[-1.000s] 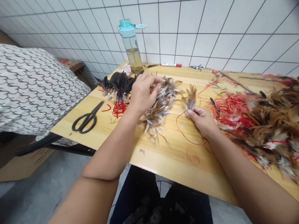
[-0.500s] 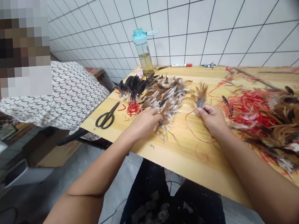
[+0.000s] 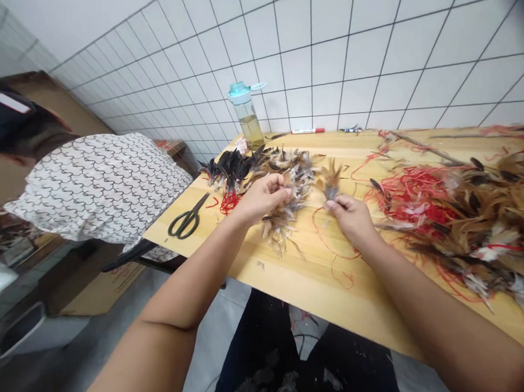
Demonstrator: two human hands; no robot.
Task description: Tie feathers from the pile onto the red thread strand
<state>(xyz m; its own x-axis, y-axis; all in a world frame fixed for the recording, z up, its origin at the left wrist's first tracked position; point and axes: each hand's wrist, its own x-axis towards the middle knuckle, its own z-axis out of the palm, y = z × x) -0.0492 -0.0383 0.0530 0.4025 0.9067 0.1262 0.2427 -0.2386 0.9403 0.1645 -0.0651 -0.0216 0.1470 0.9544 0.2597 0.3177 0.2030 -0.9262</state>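
My right hand [image 3: 351, 214] is closed, pinching the quill ends of a small bunch of brown feathers [image 3: 331, 183] that fans up from my fingers. My left hand [image 3: 264, 197] is closed in a pinch over the loose pile of brown and white feathers [image 3: 288, 185] in the middle of the wooden table [image 3: 320, 275], gripping a feather from it. A thin red string [image 3: 332, 254] trails on the table below my right hand.
A big heap of feathers tangled with red string [image 3: 462, 207] fills the right side. Black feathers [image 3: 228, 162], black scissors [image 3: 187, 218], a water bottle [image 3: 245, 111] and a red marker [image 3: 306, 130] lie further left and back. A person in a patterned shirt [image 3: 101, 182] sits at left.
My left hand has drawn back from the far side of the loose pile to its near side and then lifted a little in a pinch. My right hand kept its bunch.
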